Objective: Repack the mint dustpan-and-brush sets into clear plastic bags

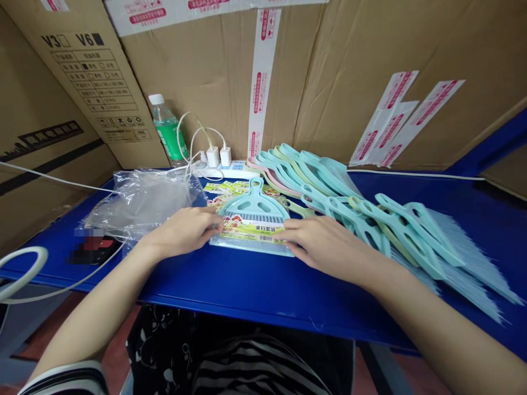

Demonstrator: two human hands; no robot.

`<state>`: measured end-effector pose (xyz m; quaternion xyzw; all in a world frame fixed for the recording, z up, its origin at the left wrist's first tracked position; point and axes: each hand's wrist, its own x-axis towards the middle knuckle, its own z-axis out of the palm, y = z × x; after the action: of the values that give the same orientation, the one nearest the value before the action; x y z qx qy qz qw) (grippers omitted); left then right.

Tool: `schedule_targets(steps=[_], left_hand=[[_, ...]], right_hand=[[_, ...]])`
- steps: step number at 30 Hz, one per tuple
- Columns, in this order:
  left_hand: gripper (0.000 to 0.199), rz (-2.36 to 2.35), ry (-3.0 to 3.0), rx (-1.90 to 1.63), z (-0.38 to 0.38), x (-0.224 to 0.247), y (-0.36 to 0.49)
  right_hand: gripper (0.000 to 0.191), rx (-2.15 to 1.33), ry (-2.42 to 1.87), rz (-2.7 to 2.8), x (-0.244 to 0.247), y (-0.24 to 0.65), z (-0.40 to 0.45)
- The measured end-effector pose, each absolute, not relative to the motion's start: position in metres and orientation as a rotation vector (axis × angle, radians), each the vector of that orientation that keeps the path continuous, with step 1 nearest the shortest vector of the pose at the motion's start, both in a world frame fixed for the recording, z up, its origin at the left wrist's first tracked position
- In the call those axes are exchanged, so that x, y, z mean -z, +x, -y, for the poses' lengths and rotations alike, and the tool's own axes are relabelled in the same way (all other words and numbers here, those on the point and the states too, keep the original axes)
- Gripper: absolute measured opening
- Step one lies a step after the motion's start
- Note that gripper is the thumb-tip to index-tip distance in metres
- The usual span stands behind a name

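A light-blue brush (256,204) lies on a pale dustpan in front of me, handle pointing away. Across its bristles runs a yellow-green printed label card (251,229). My left hand (193,226) has its fingers closed on the card's left end. At the right end, my right hand (319,244) pinches the card between thumb and fingers. The dustpan's clear front edge (255,246) shows below the card; the rest of the pan is mostly covered. More printed label cards (230,188) lie just behind the set.
Several brushes (411,236) in blue and green lie overlapping at right. Behind them are stacked dustpans (304,167). Clear plastic bags (144,200) lie at left, near a dark phone-like object (94,247), blurred. A bottle (168,131) and a power strip (236,171) stand against the cardboard.
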<state>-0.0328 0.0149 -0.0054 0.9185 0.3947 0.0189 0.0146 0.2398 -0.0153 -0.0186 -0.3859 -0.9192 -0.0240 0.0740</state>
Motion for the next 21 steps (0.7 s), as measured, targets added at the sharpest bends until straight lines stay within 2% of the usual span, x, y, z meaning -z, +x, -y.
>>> schedule_targets(steps=[9, 18, 21], left_hand=[[0.025, -1.167, 2.787, -0.086, -0.0181, 0.0021, -0.0351], [0.028, -1.204, 2.848, -0.042, -0.0156, 0.0019, -0.0348], [0.027, -1.215, 2.934, -0.011, -0.0138, 0.0011, -0.0328]], right_hand=[[0.037, -0.013, -1.131, 2.757, 0.0191, 0.2426, 0.014], [0.028, 0.139, -1.108, 2.75, 0.0259, 0.2359, 0.0117], [0.031, 0.19, -1.111, 2.771, 0.0275, 0.2336, 0.0121]])
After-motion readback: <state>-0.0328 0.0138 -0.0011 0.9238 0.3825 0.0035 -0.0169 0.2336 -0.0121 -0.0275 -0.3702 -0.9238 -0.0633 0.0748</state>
